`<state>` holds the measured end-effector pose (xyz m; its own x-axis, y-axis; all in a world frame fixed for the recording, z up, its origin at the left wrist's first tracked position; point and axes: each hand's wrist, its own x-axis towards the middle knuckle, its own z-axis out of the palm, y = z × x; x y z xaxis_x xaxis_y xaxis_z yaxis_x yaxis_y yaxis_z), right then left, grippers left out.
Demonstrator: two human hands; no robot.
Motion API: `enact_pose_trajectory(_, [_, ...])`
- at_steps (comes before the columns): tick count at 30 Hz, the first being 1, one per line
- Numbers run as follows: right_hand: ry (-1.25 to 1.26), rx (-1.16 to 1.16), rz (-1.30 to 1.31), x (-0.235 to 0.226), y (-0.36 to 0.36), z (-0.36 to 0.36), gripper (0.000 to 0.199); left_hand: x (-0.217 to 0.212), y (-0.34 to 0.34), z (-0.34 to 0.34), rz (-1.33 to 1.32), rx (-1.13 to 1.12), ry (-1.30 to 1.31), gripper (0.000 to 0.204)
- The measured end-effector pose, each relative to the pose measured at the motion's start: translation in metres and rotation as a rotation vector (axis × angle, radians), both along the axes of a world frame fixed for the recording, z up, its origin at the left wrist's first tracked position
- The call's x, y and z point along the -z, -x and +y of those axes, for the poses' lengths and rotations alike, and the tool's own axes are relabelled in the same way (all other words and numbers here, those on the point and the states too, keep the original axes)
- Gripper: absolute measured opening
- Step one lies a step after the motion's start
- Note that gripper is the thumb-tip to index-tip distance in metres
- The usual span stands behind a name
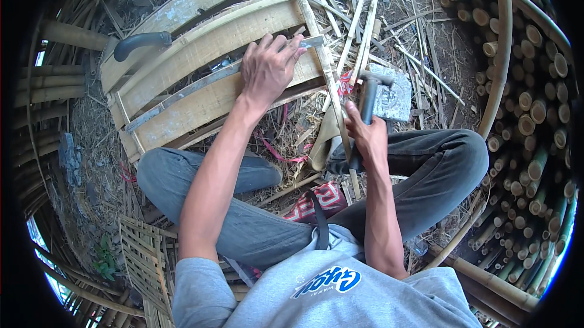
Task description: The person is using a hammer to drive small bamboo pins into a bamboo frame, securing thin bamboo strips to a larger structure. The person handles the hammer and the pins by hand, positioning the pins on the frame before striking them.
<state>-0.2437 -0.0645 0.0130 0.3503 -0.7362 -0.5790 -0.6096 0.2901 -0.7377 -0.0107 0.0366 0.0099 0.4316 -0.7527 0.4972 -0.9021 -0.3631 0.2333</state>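
Note:
A slatted wooden crate [213,30] lies on the ground in front of my crossed legs. My left hand [266,71] rests on its near right part, fingers bent down around a narrow grey wooden strip [182,95] near that strip's right end. Whether a nail is between the fingertips cannot be made out. In my right hand [368,136] is a hammer [368,102], held upright by its dark handle beside the crate's right edge, the head pointing away from me. Just beyond the hammer sits a grey stone block [392,96].
A dark curved handle [143,43] lies over the crate's left side. Cut bamboo poles [529,109] are stacked at the right. Split bamboo strips [365,36] and straw litter the ground ahead. A woven bamboo panel [146,258] is at the lower left.

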Motion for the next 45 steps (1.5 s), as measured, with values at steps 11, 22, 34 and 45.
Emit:
enact_pose_trajectory(11, [0.509,-0.002,-0.338,-0.21,0.064,-0.128,0.048,-0.004,0.0,0.0,-0.077,-0.03,-0.135,0.037])
enact_pose_trajectory(22, [0.32,0.169,0.162,0.104,0.083,-0.225,0.045,-0.004,0.002,-0.005,-0.11,-0.033,-0.126,0.034])
enact_pose_trajectory(34, [0.489,0.136,0.174,0.219,0.054,-0.197,0.037,-0.002,0.004,-0.003,-0.065,-0.027,-0.204,0.039])
enact_pose_trajectory(45, [0.598,-0.021,0.265,0.221,0.047,-0.2,0.035,-0.003,0.002,-0.005,-0.123,-0.049,-0.129,0.039])
